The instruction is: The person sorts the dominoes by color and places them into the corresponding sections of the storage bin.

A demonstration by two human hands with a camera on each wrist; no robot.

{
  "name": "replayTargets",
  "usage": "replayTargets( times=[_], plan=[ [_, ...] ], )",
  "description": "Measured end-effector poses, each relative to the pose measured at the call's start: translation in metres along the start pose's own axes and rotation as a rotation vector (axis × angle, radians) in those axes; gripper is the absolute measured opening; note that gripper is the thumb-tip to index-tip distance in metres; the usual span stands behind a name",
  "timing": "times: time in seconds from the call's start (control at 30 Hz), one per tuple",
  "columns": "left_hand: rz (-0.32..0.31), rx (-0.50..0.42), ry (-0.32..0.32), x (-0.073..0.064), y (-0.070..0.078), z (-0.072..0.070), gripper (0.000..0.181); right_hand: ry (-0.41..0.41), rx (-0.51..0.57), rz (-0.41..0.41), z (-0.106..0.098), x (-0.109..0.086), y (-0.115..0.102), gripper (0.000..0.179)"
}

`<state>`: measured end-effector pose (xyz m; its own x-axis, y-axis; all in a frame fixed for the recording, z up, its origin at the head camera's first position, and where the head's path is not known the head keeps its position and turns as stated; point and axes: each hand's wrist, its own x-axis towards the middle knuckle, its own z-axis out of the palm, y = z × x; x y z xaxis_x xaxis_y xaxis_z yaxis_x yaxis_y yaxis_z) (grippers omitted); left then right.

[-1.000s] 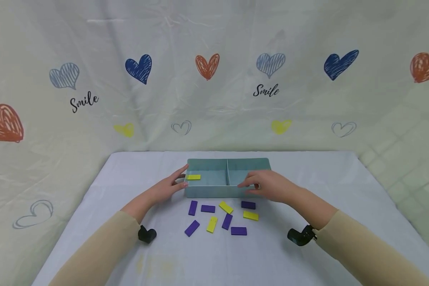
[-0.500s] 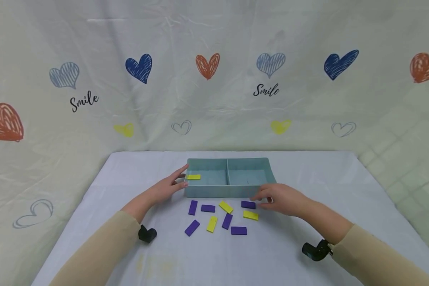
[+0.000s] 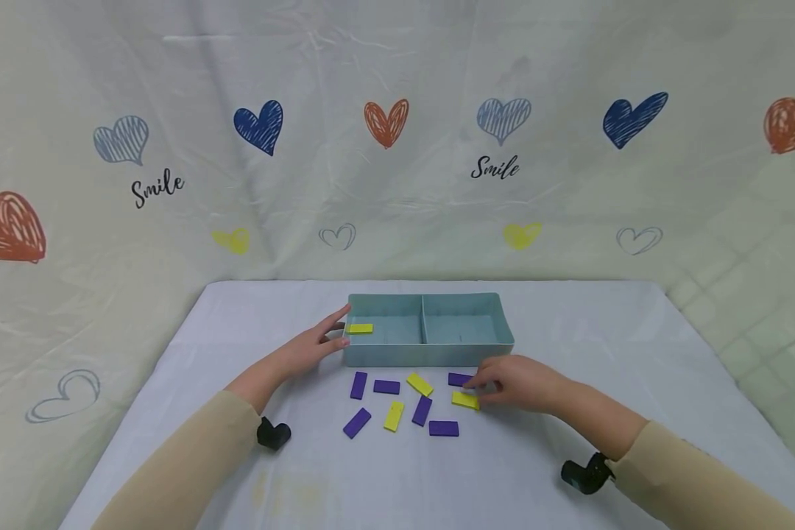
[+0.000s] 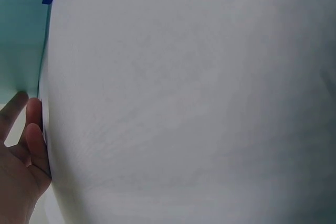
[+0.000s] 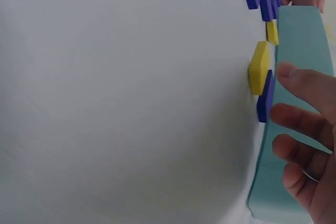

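Observation:
A two-compartment teal box (image 3: 404,356) stands on the white cloth, with one yellow block (image 3: 361,329) at the left end of its left compartment. My left hand (image 3: 298,355) rests against the box's left end, thumb and fingers spread along it. Beyond the box's front right, my right hand (image 3: 523,383) reaches over a yellow block (image 3: 464,400) and a purple block (image 3: 458,379). In the right wrist view its thumb (image 5: 296,74) and loosely bent fingers stand apart with nothing between them. Whether the fingertips touch the yellow block cannot be told from the head view.
Several more purple and yellow blocks lie scattered in front of the box, among them a purple block (image 3: 444,428) nearest me and a yellow block (image 3: 394,416). A sheet printed with hearts hangs behind the table (image 3: 589,316).
My right hand has come from over the box's right compartment, out past its front wall and down toward the yellow block at the right. The left hand has stayed at the box's end.

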<state>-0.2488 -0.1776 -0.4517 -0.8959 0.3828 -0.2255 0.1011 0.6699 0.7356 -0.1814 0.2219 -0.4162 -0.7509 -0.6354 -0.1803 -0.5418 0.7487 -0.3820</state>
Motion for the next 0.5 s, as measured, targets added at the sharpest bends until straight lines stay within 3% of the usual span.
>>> replayTargets(
  times=[0.5],
  plan=[
    [-0.001,0.004,-0.001,-0.002,0.002,0.000,0.071,-0.030,-0.077,-0.019,0.014,0.008,0.003,0.032]
  ],
)
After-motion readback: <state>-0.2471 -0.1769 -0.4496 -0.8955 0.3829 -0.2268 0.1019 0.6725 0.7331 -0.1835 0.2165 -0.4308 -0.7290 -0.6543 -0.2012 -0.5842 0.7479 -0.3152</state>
